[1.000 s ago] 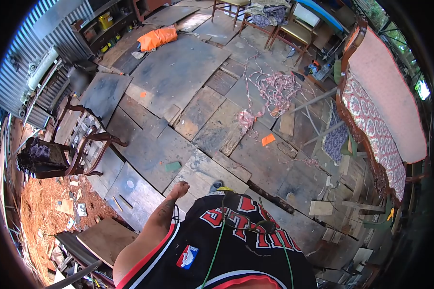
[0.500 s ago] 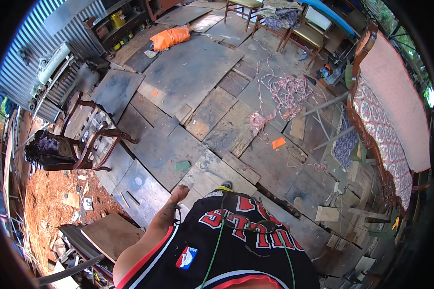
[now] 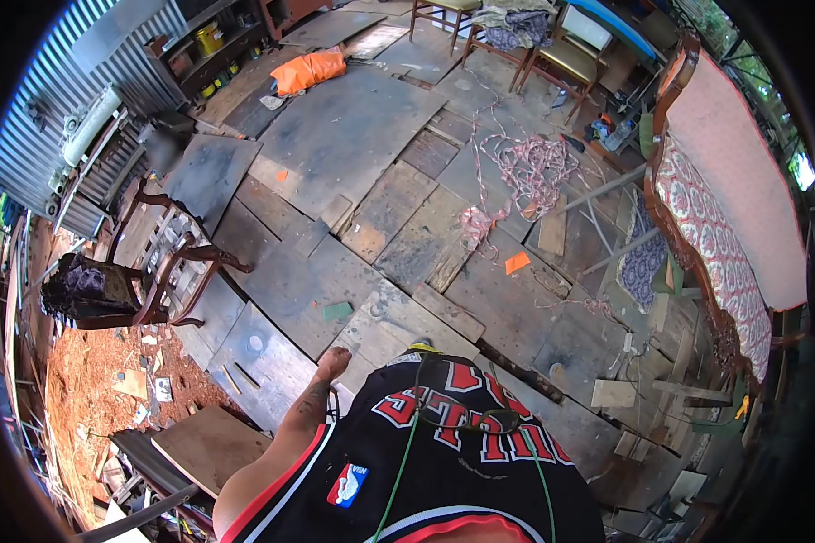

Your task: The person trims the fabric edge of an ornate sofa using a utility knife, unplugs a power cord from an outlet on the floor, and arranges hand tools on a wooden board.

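Observation:
My left hand (image 3: 333,364) hangs at my side above the wooden boards of the floor (image 3: 380,330). Its fingers look curled in, and I see nothing held in them. A small green piece (image 3: 338,311) lies on the boards just beyond that hand. My right hand is out of the picture, hidden past the black jersey (image 3: 444,452) on my body. A pair of glasses (image 3: 466,418) hangs from a green cord on my chest.
A wooden chair frame (image 3: 167,262) stands at left, near reddish sawdust (image 3: 100,389). An upholstered sofa piece (image 3: 720,231) stands on its end at right. Tangled striped rope (image 3: 534,172) and an orange bag (image 3: 308,71) lie on the floor; chairs (image 3: 561,65) stand at the back.
The room has shifted slightly left and, at the top, upward in my view. My left hand stays low at my side, almost unmoved.

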Motion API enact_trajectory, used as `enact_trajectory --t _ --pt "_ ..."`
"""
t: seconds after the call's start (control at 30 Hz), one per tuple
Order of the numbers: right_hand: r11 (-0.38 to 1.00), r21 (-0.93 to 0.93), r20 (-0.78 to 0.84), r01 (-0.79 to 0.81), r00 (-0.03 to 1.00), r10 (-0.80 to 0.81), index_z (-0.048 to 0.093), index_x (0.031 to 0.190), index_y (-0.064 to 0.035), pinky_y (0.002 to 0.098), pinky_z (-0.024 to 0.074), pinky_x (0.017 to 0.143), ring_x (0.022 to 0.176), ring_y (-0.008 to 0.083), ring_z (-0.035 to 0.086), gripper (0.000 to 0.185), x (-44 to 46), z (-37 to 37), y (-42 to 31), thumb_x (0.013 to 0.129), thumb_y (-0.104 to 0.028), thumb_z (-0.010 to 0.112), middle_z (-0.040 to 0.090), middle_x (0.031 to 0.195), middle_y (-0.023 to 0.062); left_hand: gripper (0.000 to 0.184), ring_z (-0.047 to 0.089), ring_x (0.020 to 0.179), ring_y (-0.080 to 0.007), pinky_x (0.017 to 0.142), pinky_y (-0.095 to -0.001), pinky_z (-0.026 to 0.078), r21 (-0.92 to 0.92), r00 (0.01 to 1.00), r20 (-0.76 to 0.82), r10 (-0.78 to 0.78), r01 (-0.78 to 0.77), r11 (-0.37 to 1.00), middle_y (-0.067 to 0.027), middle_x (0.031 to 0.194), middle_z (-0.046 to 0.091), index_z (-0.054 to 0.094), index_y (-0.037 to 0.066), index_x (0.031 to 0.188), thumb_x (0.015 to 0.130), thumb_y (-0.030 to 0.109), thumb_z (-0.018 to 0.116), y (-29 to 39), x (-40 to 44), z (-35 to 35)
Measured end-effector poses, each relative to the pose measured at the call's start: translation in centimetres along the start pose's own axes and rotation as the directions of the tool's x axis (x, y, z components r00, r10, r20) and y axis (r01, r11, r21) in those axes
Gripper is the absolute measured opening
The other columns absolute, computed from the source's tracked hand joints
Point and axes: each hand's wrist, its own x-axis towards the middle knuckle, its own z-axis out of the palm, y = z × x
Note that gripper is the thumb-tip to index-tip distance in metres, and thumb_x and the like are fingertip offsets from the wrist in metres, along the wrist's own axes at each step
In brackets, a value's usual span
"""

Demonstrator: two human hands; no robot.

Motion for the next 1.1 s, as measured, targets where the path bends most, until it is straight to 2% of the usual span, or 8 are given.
enact_trajectory --t 0.47,0.53,0.67,0.87,0.93,1.0,1.07,1.1 --pt "0.993 0.079 0.026 -0.089 0.996 0.088 0.069 0.091 0.0039 0.0348 0.0499 0.071 0.073 0.0248 0.066 0.035 2.5 2.3 5.5 0.095 -0.03 0.06 0.069 0.08 0.0176 0.044 0.064 0.112 -0.0358 0.098 -0.0418 0.049 -0.039 0.999 0.034 -0.028 0.029 0.999 -0.0207 0.112 0.069 0.07 0.005 0.114 0.086 0.038 0.058 0.9 -0.1 -0.8" --pt "0.986 -0.162 0.018 0.044 0.999 -0.042 0.069 0.093 0.0033 0.0355 0.0501 0.071 0.074 0.0266 0.067 0.037 2.8 2.7 6.6 0.096 -0.033 0.061 0.069 0.082 0.0195 0.045 0.063 0.113 -0.0358 0.098 -0.042 0.049 -0.027 0.999 0.03 -0.021 0.022 0.999 -0.0206 0.113 0.069 0.07 0.006 0.114 0.086 0.038 0.058 0.6 0.2 -0.8" --pt "1.0 -0.019 -0.102 -0.017 0.995 0.015 0.067 0.09 0.0028 0.0379 0.0492 0.07 0.072 0.0313 0.065 0.035 1.5 3.7 6.2 0.095 -0.031 0.06 0.066 0.08 0.0219 0.044 0.064 0.112 -0.0364 0.097 -0.0422 0.049 -0.024 0.997 0.041 -0.058 0.059 0.998 -0.0202 0.112 0.069 0.07 0.006 0.113 0.086 0.038 0.059 0.8 0.5 -0.8" --pt "0.98 -0.11 -0.039 0.167 0.984 -0.172 0.065 0.083 0.002 0.0418 0.0492 0.07 0.075 0.0355 0.064 0.027 -0.8 3.7 2.5 0.092 -0.022 0.058 0.064 0.079 0.0218 0.043 0.067 0.105 -0.0342 0.091 -0.0399 0.052 -0.106 0.998 0.06 -0.014 0.02 0.994 -0.0217 0.106 0.071 0.071 0.004 0.111 0.085 0.036 0.059 -0.5 1.3 -0.4" --pt "0.953 -0.205 0.017 0.223 0.974 -0.224 0.065 0.084 0.0008 0.0415 0.0503 0.074 0.081 0.0359 0.065 0.029 -2.9 2.3 -2.1 0.091 -0.026 0.057 0.066 0.085 0.0212 0.041 0.069 0.099 -0.0304 0.086 -0.038 0.053 -0.079 0.998 0.052 0.025 -0.02 0.997 -0.0205 0.103 0.072 0.07 0.0 0.11 0.085 0.031 0.06 -0.6 1.2 -0.6" --pt "0.994 -0.072 -0.022 -0.078 0.997 0.077 0.067 0.086 -0.0013 0.0417 0.051 0.079 0.09 0.0371 0.065 0.034 -2.7 2.5 -2.5 0.089 -0.034 0.058 0.067 0.092 0.0212 0.041 0.069 0.086 -0.0235 0.075 -0.0347 0.054 -0.193 0.987 0.129 -0.093 0.117 0.974 -0.0158 0.096 0.072 0.067 -0.003 0.114 0.087 0.027 0.061 -0.2 1.4 -0.7" --pt "0.986 -0.085 -0.043 -0.144 0.989 0.141 0.069 0.09 -0.0023 0.0423 0.0515 0.083 0.095 0.0367 0.065 0.04 -2.4 3.4 -0.5 0.087 -0.041 0.06 0.068 0.097 0.0214 0.041 0.063 0.075 -0.0166 0.065 -0.0306 0.052 -0.259 0.963 0.26 -0.067 0.137 0.956 -0.0097 0.09 0.069 0.065 -0.005 0.116 0.088 0.024 0.061 -2.3 3.3 -0.7" --pt "0.98 -0.04 -0.105 -0.196 0.976 0.191 0.069 0.09 -0.0023 0.0423 0.0515 0.083 0.095 0.0367 0.065 0.04 -3.6 3.7 0.5 0.087 -0.041 0.06 0.068 0.097 0.0214 0.039 0.062 0.073 -0.0164 0.062 -0.0303 0.051 -0.128 0.956 0.269 0.116 -0.083 0.988 -0.0087 0.089 0.068 0.066 -0.004 0.115 0.088 0.024 0.061 -2.5 4.1 -0.5"
